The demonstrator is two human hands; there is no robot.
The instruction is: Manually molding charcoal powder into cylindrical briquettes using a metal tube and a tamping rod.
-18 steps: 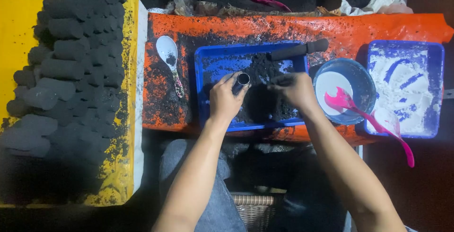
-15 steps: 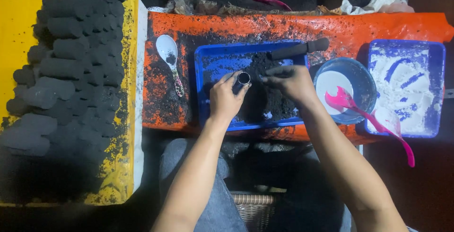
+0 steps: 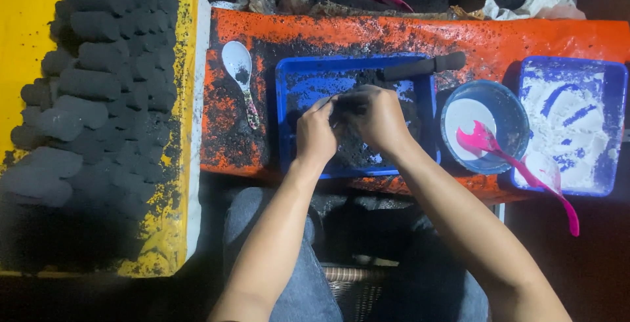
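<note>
Two hands meet over the middle of the blue tray (image 3: 283, 125). The left hand (image 3: 315, 135) is curled around a small dark tube, of which almost nothing shows now because the right hand (image 3: 375, 117) has closed in over its top, fingers bunched and pressed against the left fingertips. Whether the right hand pinches anything of its own I cannot tell; the fingers hide it. Both are blackened at the tips. Beneath them the tray holds a spread of black powder (image 3: 357, 154), with bare blue showing at its left side. A black-handled tool (image 3: 423, 66) rests across the tray's far right corner. Just right of the tray sits a round blue bowl (image 3: 512, 108) with white powder in it and a pink spoon (image 3: 518, 164) leaning out over its rim, and beyond that a second blue tray (image 3: 613, 125) dusted white. Left of the middle tray, a white spoon (image 3: 239, 72) lies on the orange, soot-speckled cover (image 3: 538, 40). Farther left, dark pressed cylinders (image 3: 92, 85) are stacked on a yellow sheet (image 3: 26, 26).
</note>
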